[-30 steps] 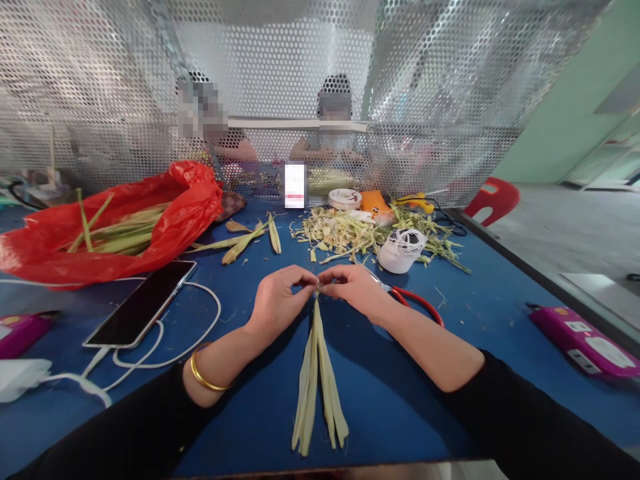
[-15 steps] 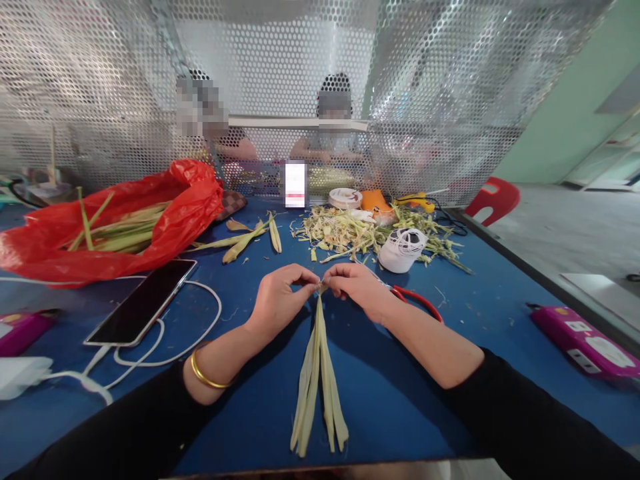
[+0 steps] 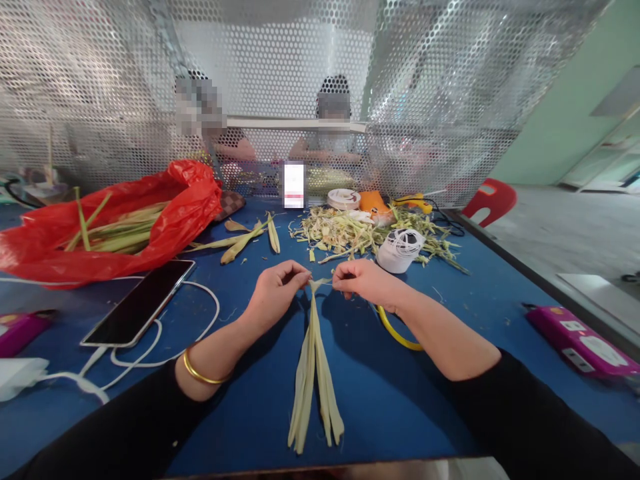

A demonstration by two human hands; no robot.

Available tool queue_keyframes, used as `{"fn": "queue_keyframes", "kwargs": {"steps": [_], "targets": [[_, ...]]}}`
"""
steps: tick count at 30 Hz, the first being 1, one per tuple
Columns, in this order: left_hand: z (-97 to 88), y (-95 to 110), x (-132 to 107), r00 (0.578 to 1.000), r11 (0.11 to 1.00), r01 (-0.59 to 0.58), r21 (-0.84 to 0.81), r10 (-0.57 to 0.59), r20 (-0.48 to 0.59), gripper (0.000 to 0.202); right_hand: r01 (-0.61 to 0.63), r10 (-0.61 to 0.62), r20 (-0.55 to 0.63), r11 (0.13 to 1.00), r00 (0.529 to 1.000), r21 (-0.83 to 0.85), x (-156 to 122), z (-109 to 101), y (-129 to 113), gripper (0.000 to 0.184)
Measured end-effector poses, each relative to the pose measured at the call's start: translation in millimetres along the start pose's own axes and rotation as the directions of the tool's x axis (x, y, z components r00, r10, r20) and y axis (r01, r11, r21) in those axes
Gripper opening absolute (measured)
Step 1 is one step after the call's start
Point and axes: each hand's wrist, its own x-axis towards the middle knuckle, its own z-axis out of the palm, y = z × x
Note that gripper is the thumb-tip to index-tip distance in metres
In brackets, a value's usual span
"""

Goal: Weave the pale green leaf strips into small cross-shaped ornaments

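R hand nearer wht spool

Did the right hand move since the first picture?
Yes. The right hand has moved a little to the right, so it is now nearer the white spool, which stays put on the blue table.

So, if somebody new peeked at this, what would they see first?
Probably the bright red bag on the left of the blue table, with leafy strips inside. Next, perhaps the long pale leaves in the middle, their top between the left hand and right hand. Then maybe the shiny gold bracelet on the left wrist.
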Motion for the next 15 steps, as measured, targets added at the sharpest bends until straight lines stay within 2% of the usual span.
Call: {"fn": "queue_keyframes", "kwargs": {"steps": [3,7,10,12,15], "targets": [[-0.5,-6,2,0.994,0.998,0.062,0.006,-0.062,-0.093,0.018,0.016,-0.01,0.072,0.997,0.997,-0.077,-2,-9,0,0.009],[0.3,-17,5,0.952,0.98,0.197,-0.04,-0.201,-0.232,0.016,0.055,-0.022,0.224,0.988,0.974,-0.141,-8,-19,-3,0.011],[1.8,-21,5,0.938,0.968,0.235,-0.086,-0.249,-0.242,0.016,0.094,-0.054,0.283,0.987,0.957,-0.13,-12,-18,-11,0.008],[2.9,-21,5,0.94,0.963,0.242,-0.121,-0.264,-0.217,0.016,0.147,-0.122,0.267,0.986,0.956,-0.075,-13,-11,-15,0.006],[4.4,-16,3,0.944,0.951,0.252,-0.177,-0.282,-0.17,0.015,0.254,-0.29,0.182,0.947,0.94,0.196,-12,4,-18,0.013]]}}
